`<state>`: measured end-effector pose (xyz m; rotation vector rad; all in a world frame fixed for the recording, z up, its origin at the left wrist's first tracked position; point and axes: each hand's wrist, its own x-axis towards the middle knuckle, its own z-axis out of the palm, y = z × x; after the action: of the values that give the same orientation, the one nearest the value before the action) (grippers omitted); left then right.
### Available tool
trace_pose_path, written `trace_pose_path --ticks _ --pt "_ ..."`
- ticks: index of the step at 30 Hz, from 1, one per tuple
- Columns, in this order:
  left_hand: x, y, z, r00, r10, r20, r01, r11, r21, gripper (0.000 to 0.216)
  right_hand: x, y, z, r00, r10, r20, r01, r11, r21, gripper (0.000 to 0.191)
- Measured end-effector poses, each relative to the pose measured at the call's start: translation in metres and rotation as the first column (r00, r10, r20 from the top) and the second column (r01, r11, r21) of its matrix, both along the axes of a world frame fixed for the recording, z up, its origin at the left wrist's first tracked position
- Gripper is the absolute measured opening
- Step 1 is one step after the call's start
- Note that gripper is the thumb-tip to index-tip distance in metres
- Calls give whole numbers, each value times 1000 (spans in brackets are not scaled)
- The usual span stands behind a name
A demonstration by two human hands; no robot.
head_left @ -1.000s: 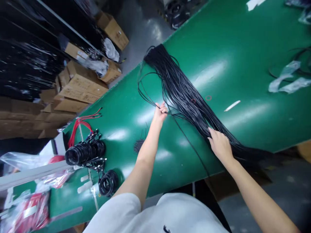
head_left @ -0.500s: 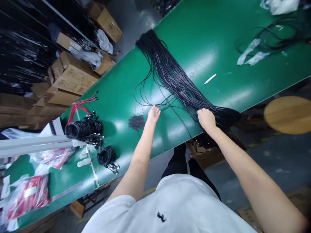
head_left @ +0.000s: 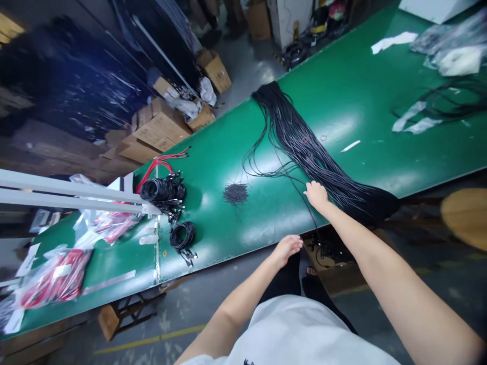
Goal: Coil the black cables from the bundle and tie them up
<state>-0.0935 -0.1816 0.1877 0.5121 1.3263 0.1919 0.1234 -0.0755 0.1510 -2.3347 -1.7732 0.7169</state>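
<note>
A long bundle of black cables (head_left: 304, 147) lies slantwise across the green table (head_left: 365, 101), its near end hanging over the front edge. My right hand (head_left: 316, 195) rests on the bundle's near part, fingers curled over a few strands. A few loose strands (head_left: 262, 162) loop out to the left of the bundle. My left hand (head_left: 288, 247) hovers off the table's front edge, fingers loosely apart and holding nothing. A small tuft of black ties (head_left: 236, 193) lies on the table left of my hands.
Coiled black cables (head_left: 162, 190) with red wires (head_left: 162, 165) sit at the left, a smaller coil (head_left: 182, 235) nearer the edge. Bags of red parts (head_left: 57, 279) lie far left. Cardboard boxes (head_left: 160, 132) stand behind the table. White scraps (head_left: 413, 119) and cables lie at right. A wooden stool (head_left: 466, 215).
My left hand let go of the loose strands and drew back off the table edge. My right hand stayed on the bundle. The view pulled back and swung.
</note>
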Motion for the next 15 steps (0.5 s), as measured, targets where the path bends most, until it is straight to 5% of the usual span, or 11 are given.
trace_pose_path --ticks 6,10,12,15 --pt "-12 -18 -11 993 -115 13 114 992 60 14 -4 19 23 994 -24 -106 15 996 -86 23" --pt "16 -23 -7 973 -215 84 189 951 245 51 -14 -52 63 957 -2 -291 -28 995 -100 35" --pt "37 -34 2 899 -407 161 298 839 456 66 -13 -118 87 919 -17 -394 -11 998 -68 48" --pt "75 -69 21 580 -772 262 413 556 722 55 0 -227 125 675 -246 -696 311 950 -34 45"
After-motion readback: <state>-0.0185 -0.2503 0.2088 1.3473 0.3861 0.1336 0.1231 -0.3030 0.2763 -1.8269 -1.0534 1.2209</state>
